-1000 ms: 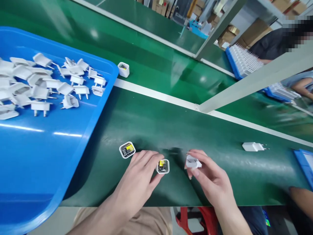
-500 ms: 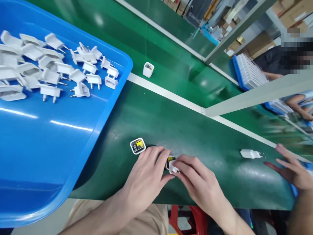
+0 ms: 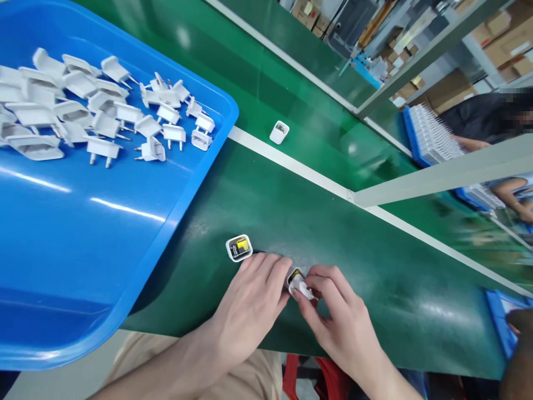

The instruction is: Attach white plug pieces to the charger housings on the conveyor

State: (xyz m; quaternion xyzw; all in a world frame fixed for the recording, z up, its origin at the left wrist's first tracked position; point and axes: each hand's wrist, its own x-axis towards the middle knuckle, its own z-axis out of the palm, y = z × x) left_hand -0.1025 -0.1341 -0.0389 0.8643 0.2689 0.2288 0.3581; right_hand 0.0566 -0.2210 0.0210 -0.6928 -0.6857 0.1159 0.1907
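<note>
My left hand (image 3: 259,300) is closed around the side of a white charger housing (image 3: 290,278), whose open top shows something yellow and dark inside. With thumb and fingers, my right hand (image 3: 339,311) pinches a white plug cover (image 3: 302,287) tilted over that opening. Part of the opening still shows; whether the cover is seated on any side I cannot tell. Just beyond my left fingers, a second open charger housing (image 3: 239,248) stands on the green table (image 3: 266,194), with a yellow component and dark parts visible in it.
A big blue tray (image 3: 125,239) at left holds many white plug covers (image 3: 104,147). Another white housing (image 3: 279,132) stands past the white strip. A metal post (image 3: 416,175) slants across at right. Co-workers sit beyond, near blue trays; one co-worker's arm (image 3: 518,355) is at lower right.
My right hand has tilted the plug cover over the housing opening. The white charger at right is gone, and the co-worker's hand there has drawn back. The far housing has shifted right.
</note>
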